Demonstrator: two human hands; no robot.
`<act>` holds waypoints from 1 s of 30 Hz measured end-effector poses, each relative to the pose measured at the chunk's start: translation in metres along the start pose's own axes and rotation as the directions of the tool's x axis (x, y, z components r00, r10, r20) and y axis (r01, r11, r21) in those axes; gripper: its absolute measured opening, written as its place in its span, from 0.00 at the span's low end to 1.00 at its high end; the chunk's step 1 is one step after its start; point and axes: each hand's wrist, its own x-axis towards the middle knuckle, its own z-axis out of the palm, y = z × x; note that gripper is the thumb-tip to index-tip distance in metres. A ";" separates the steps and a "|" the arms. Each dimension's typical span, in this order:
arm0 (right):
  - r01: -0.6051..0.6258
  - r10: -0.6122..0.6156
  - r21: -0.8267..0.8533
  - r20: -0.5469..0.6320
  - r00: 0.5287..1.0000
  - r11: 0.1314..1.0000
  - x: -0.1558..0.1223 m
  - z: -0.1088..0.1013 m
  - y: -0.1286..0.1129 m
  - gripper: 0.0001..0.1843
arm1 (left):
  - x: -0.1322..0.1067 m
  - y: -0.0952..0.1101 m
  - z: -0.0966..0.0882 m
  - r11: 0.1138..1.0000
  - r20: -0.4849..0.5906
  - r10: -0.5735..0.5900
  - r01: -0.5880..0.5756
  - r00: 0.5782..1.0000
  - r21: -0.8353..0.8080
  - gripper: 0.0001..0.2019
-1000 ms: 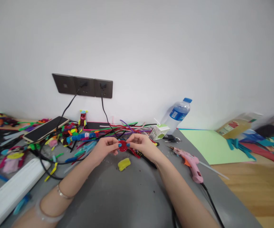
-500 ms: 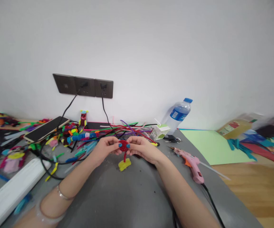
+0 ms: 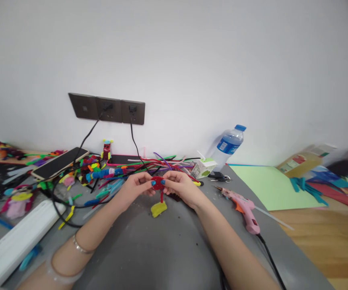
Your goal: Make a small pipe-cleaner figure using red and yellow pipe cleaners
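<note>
Between both hands, above the middle of the grey table, is a round red disc [image 3: 157, 183] that looks like coiled pipe cleaner. My left hand [image 3: 139, 186] pinches its left edge between thumb and fingers. On the opposite edge, my right hand [image 3: 176, 185] grips with thumb and fingertips. A short red pipe cleaner stem [image 3: 161, 196] hangs down from the disc. At its lower end sits a flat yellow fuzzy piece [image 3: 158, 209]. Whether that piece touches the table I cannot tell.
A pink glue gun [image 3: 244, 209] lies at right with its black cord. Behind the hands are loose pipe cleaners [image 3: 174, 163], a small carton [image 3: 204, 168] and a water bottle [image 3: 229, 145]. A white bar [image 3: 19, 245], phone [image 3: 60, 163] and fuzzy figures [image 3: 17, 203] lie left.
The hands stay at the disc, with the right fingers shifted slightly on its edge. The red stem and yellow piece sit marginally further right; the whole view has shifted a little.
</note>
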 end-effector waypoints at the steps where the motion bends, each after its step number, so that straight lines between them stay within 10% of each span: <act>1: 0.005 -0.005 -0.014 0.000 1.000 1.000 0.000 0.000 0.000 0.21 | 0.000 -0.001 0.000 1.000 -0.004 0.001 -0.001 1.000 0.002 0.17; 19: 0.081 -0.081 -0.018 -0.015 0.997 0.997 0.000 0.000 -0.002 0.19 | -0.002 -0.002 0.004 0.961 0.050 0.058 -0.070 0.997 0.267 0.17; 25: 0.207 -0.154 0.229 -0.231 0.961 0.951 0.004 -0.010 -0.008 0.20 | -0.017 -0.001 0.013 0.409 0.221 0.077 -0.233 0.972 0.882 0.18; 30: 0.209 -0.144 0.251 -0.254 0.956 0.945 0.004 -0.011 -0.009 0.20 | -0.016 -0.006 0.012 0.318 0.331 0.063 -0.334 0.941 0.887 0.08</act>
